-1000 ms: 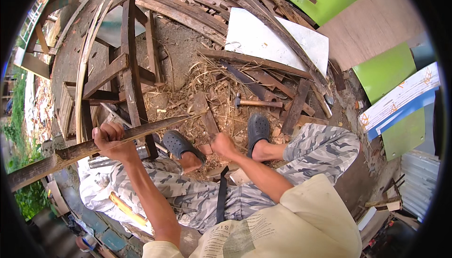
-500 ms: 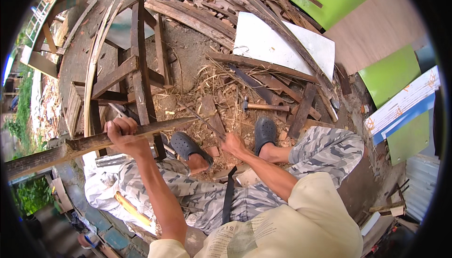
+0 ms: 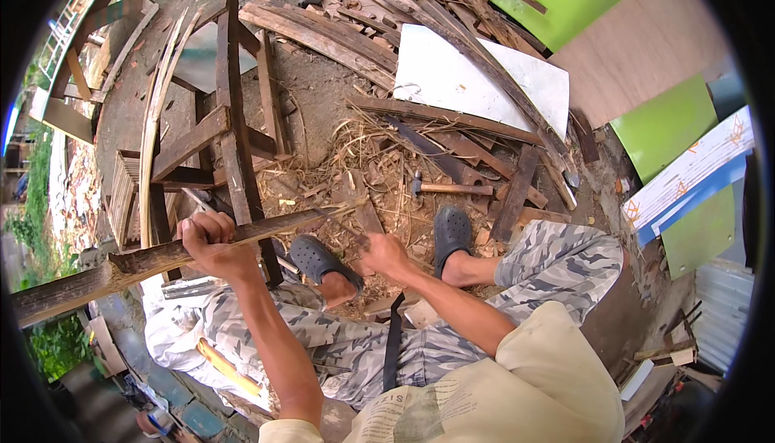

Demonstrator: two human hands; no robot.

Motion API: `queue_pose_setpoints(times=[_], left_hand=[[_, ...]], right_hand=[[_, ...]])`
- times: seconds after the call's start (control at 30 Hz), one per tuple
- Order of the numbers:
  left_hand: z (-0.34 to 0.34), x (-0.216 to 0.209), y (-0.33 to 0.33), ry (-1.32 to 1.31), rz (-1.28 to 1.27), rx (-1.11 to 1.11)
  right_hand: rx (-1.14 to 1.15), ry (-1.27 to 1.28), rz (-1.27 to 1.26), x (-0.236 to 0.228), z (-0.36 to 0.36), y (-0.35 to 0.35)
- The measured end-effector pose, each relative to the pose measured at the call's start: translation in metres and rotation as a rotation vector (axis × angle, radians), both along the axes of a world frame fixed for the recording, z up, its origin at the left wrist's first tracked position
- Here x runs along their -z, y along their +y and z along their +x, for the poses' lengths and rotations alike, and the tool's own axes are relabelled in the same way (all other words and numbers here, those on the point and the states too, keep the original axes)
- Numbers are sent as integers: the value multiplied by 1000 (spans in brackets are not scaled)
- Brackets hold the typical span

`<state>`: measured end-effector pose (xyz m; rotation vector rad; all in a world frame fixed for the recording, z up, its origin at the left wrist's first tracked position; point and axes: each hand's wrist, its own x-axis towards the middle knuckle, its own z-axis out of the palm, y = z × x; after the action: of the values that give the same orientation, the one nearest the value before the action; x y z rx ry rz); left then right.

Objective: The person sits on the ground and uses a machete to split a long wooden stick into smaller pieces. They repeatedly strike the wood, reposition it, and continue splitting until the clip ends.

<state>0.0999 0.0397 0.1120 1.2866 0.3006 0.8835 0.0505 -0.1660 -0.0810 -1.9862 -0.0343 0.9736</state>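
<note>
A long brown split bamboo pole [image 3: 153,259], with a node ridge near its left part, slants from the left edge up toward the middle. My left hand [image 3: 216,245] is closed round it, knuckles up. In my right hand [image 3: 383,254] is a thin dark-bladed knife [image 3: 343,226], partly blurred, its handle hidden in the fist. The blade crosses close to the pole's right end; I cannot tell whether they touch. My legs are spread, with a dark clog [image 3: 324,263] on the ground just below that end.
A dark wooden frame [image 3: 232,120] stands beyond my left hand. On the shaving-strewn ground lie a hammer [image 3: 454,188], a handsaw [image 3: 432,149] and loose planks. A white sheet [image 3: 484,75] and scrap timber [image 3: 323,35] lie farther off. Green panels [image 3: 666,128] are at the right.
My right hand has moved slightly left with the knife, bringing the blade up against or across the pole's end. The left hand keeps its hold, and the pole has shifted slightly.
</note>
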Motion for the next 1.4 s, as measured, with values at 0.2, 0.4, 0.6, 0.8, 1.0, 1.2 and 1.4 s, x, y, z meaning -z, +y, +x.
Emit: queue_pose_setpoints(times=[0.2,0.4,0.6,0.8,1.0,1.2,1.4], left_hand=[[3,-3,-1,7,-65,-5],[1,1,15,22,-72,-94],[10,0,27,83,-37,-172],[6,6,44,43,-78,-126],[-8,7,46,-38,-53,8],[-23,11,53,-61,-65,49],[-19,7,48,-88,-88,103]], right_hand=[[134,-29,-22,94,-25,-15],[25,-132,-106,121,-24,-22],[104,-67,-163,132,-31,-45],[48,16,-276,133,-36,-62],[82,75,-292,151,-41,-55],[84,-155,-97,115,-25,-32],[96,180,-355,155,-35,-56]])
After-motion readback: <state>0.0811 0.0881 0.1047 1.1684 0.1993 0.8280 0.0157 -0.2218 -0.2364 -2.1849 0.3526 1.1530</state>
